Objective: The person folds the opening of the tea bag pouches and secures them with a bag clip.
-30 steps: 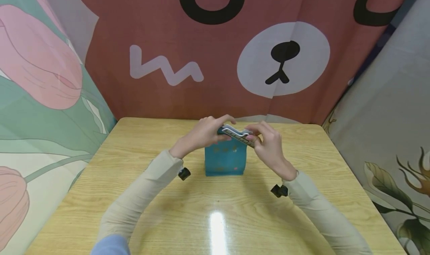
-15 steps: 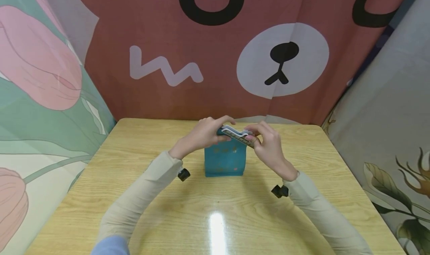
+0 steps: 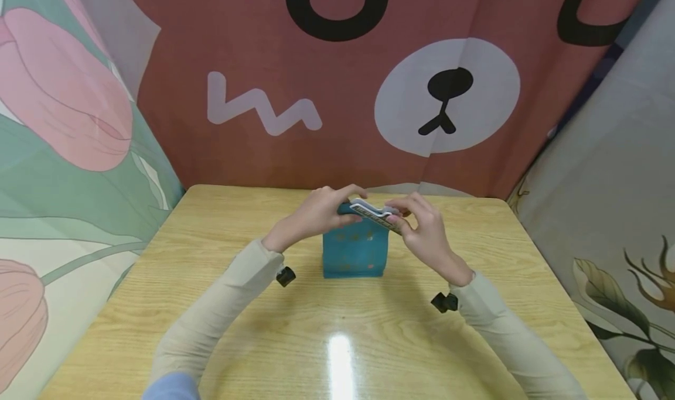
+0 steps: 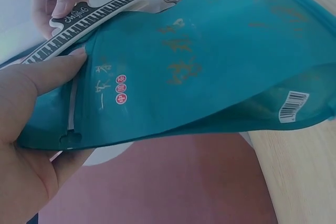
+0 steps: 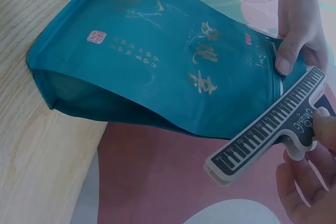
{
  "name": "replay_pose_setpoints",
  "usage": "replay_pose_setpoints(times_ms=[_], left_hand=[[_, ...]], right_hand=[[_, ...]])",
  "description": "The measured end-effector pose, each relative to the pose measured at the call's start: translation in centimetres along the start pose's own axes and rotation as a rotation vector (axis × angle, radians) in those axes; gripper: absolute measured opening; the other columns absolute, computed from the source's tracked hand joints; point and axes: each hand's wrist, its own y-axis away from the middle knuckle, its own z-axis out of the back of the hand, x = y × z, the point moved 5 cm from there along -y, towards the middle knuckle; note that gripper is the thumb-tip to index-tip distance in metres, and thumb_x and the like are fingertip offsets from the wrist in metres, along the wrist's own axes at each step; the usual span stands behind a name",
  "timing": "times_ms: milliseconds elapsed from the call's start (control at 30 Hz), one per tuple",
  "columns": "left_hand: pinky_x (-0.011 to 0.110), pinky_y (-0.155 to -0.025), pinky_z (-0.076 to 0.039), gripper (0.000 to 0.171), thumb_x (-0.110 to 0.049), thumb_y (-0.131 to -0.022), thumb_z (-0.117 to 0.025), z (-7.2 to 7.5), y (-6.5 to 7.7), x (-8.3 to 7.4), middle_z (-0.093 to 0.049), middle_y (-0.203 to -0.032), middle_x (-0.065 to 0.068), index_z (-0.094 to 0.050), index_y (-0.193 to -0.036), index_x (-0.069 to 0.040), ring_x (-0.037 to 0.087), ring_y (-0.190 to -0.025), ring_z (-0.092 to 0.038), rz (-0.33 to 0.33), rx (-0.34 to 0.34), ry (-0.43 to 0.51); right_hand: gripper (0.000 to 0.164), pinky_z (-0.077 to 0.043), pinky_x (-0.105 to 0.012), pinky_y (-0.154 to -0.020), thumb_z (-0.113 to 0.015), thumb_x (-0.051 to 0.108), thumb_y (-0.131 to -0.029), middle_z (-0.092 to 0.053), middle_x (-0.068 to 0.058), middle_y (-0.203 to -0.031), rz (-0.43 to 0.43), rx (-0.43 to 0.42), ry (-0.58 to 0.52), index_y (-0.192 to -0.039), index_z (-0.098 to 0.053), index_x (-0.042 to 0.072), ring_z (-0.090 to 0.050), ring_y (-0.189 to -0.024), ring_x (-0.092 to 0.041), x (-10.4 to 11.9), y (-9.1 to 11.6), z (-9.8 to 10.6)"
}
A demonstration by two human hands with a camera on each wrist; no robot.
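Note:
A teal pouch with gold lettering stands upright on the table, its upper end bent over. My left hand pinches that upper end between thumb and fingers, near the pale seal strip. With my right hand I hold a black-and-white clip by its handle, thumb on one side and fingers behind. Piano keys are printed along the clip's long bar. It lies slantwise across the pouch's top edge, close to my left fingers. Whether its jaws enclose the pouch fully, I cannot tell.
The pale wooden table reaches back to a reddish cloth with a cartoon bear face. Patterned cloths hang at both sides. A small black camera sits at each wrist, and light glares on the table's front part.
My left hand has slid slightly left, and more teal edge shows between its fingers and the clip. My right hand has shifted slightly right. The pouch stays standing in place.

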Motion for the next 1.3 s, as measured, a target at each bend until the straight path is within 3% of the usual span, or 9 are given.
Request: replay_pose_setpoints(times_ms=[167, 300, 467, 933, 1133, 1300], left_hand=[[0.023, -0.051, -0.044, 0.041, -0.02, -0.091, -0.075, 0.2, 0.4, 0.4, -0.067, -0.075, -0.007, -0.059, -0.129, -0.013, 0.004, -0.05, -0.056, 0.015, 0.001, 0.026], [0.022, -0.058, -0.052, 0.037, -0.02, -0.092, -0.074, 0.4, 0.9, 0.8, -0.072, -0.088, -0.001, -0.063, -0.125, -0.01, 0.006, -0.059, -0.067, 0.04, 0.007, 0.064], [0.023, -0.064, -0.052, 0.033, -0.023, -0.093, -0.072, 0.5, 1.4, 1.2, -0.072, -0.1, 0.0, -0.067, -0.122, -0.01, 0.002, -0.064, -0.067, 0.033, -0.006, 0.045], [0.028, -0.056, -0.047, 0.003, -0.021, -0.094, -0.071, 0.8, 2.3, 1.7, -0.069, -0.075, -0.008, -0.069, -0.097, -0.02, 0.006, -0.061, -0.063, -0.016, -0.034, 0.094], [0.027, -0.057, -0.047, 0.01, -0.027, -0.096, -0.068, 1.1, 2.7, 2.0, -0.066, -0.075, -0.012, -0.07, -0.098, -0.018, 0.007, -0.063, -0.063, -0.017, -0.061, 0.084], [0.026, -0.067, -0.052, 0.016, -0.029, -0.097, -0.067, 1.4, 3.1, 2.4, -0.067, -0.082, -0.01, -0.072, -0.103, -0.016, 0.002, -0.07, -0.063, -0.011, -0.083, 0.064]], right_hand=[[0.032, -0.052, -0.035, -0.069, -0.078, -0.012, -0.077, -0.064, -0.008, -0.092, 0.009, 0.002, -0.042, -0.106, -0.072, 0.0, -0.059, -0.079, -0.02, 0.0, 0.0, 0.1], [0.034, -0.05, -0.033, -0.067, -0.077, -0.016, -0.074, -0.064, -0.011, -0.09, 0.016, -0.006, -0.074, -0.105, -0.072, -0.003, -0.058, -0.077, -0.023, 0.5, -0.3, 0.2], [0.033, -0.048, -0.037, -0.064, -0.074, -0.022, -0.071, -0.062, -0.017, -0.087, 0.01, -0.014, -0.091, -0.101, -0.07, -0.008, -0.056, -0.073, -0.028, 1.4, -0.6, 0.3], [0.03, -0.05, -0.029, -0.068, -0.071, -0.005, -0.083, -0.066, -0.007, -0.098, 0.015, 0.015, -0.141, -0.112, -0.072, 0.005, -0.057, -0.08, -0.018, -0.7, 0.2, -0.1], [0.029, -0.051, -0.036, -0.064, -0.068, -0.011, -0.081, -0.065, -0.012, -0.094, 0.022, 0.005, -0.124, -0.108, -0.07, -0.002, -0.057, -0.079, -0.019, 0.2, -0.2, 0.0], [0.03, -0.049, -0.025, -0.068, -0.064, -0.022, -0.078, -0.062, -0.018, -0.09, 0.0, 0.012, -0.115, -0.105, -0.067, -0.01, -0.057, -0.078, -0.021, 2.2, -0.9, 0.5]])
